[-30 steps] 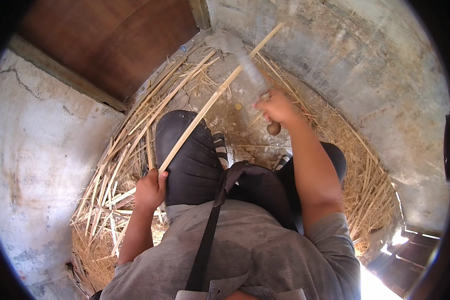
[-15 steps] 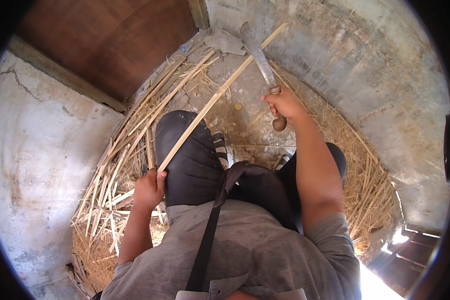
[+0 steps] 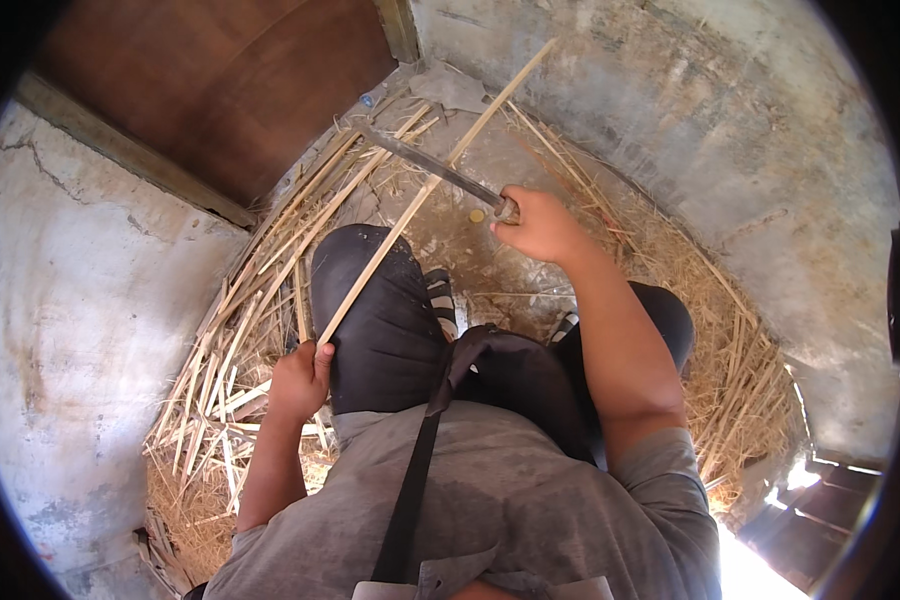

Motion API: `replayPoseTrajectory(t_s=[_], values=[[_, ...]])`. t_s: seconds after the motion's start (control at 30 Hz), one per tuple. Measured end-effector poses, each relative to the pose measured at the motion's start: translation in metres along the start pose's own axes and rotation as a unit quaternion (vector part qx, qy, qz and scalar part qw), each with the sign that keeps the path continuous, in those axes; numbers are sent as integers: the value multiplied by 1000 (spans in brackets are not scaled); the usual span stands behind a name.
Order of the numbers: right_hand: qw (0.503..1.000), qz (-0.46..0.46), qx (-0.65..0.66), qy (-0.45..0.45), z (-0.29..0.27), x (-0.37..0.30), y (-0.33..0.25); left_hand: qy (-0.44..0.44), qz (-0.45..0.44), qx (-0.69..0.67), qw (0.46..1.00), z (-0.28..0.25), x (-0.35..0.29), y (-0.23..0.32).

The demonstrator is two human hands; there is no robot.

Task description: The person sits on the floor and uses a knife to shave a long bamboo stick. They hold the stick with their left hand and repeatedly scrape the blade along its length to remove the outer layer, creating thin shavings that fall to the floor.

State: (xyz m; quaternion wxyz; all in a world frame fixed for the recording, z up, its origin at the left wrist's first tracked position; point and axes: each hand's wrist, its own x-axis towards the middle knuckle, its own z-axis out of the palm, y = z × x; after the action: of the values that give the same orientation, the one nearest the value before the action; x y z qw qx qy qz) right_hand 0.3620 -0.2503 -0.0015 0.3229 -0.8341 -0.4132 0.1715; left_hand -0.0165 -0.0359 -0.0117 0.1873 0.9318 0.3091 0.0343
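My left hand point(image 3: 300, 378) is closed around the near end of a long, pale split-bamboo strip point(image 3: 390, 238), beside my left knee. The strip slants up and away to the right, passing over that knee, its far end near the back wall. In my right hand point(image 3: 538, 222) is the handle of a machete point(image 3: 435, 168), mostly hidden by my fingers. Its long dark blade points to the far left and crosses the strip around its middle, seen nearly edge-on. Whether blade and strip touch, I cannot tell.
Many split strips point(image 3: 215, 375) lie heaped along my left side. Shavings and more strips point(image 3: 735, 375) cover the floor at my right. Stained walls point(image 3: 720, 130) curve around, with a brown panel point(image 3: 220, 90) at the far left. A small yellowish disc point(image 3: 477, 215) lies on the floor.
The machete has swung left from pointing away, and its blade now crosses the strip. My right hand has moved slightly left. The strip's far end has shifted a little left; my left hand stays put.
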Motion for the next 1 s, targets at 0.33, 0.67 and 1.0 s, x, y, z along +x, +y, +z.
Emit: replayPoseTrajectory(t_s=[0.33,0.67,1.0], values=[[988,-26,-148,-24,3,-3,-29,13,8,23,1000,1,1,10],[983,7,-183,-2,3,-2,-10,22,3,29,999,2,2,14],[990,47,-130,40,13,14,23,35,16,23,999,7,2,8]])
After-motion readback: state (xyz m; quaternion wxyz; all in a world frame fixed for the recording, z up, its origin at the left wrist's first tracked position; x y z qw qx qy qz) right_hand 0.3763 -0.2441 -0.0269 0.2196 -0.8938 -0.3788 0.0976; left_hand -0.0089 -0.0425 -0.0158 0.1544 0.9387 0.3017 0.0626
